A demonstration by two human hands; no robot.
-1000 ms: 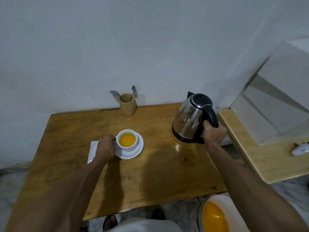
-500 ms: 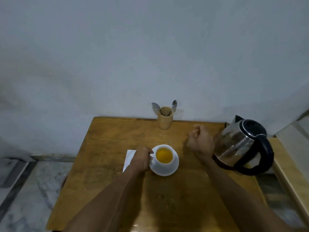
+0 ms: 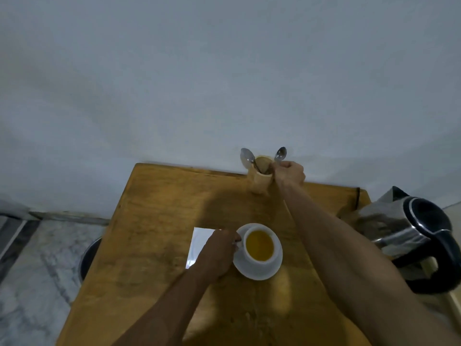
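Observation:
A white cup (image 3: 259,245) of yellow-orange liquid stands on a white saucer (image 3: 258,268) in the middle of the wooden table (image 3: 154,245). My left hand (image 3: 217,253) holds the cup at its handle. At the table's far edge a wooden holder (image 3: 260,179) contains two spoons. My right hand (image 3: 288,174) is beside the holder, its fingers curled round the stem of the right spoon (image 3: 280,154). The left spoon (image 3: 247,156) leans free in the holder.
A steel kettle (image 3: 404,233) with a black handle and lid stands at the table's right edge. A white paper napkin (image 3: 199,243) lies left of the saucer, partly under my left hand. A dark round container (image 3: 87,258) sits on the marble floor, left of the table.
My right hand let go of the kettle, which now stands on the table, and reached forward to the holder, taking the right spoon. My left hand stayed at the cup.

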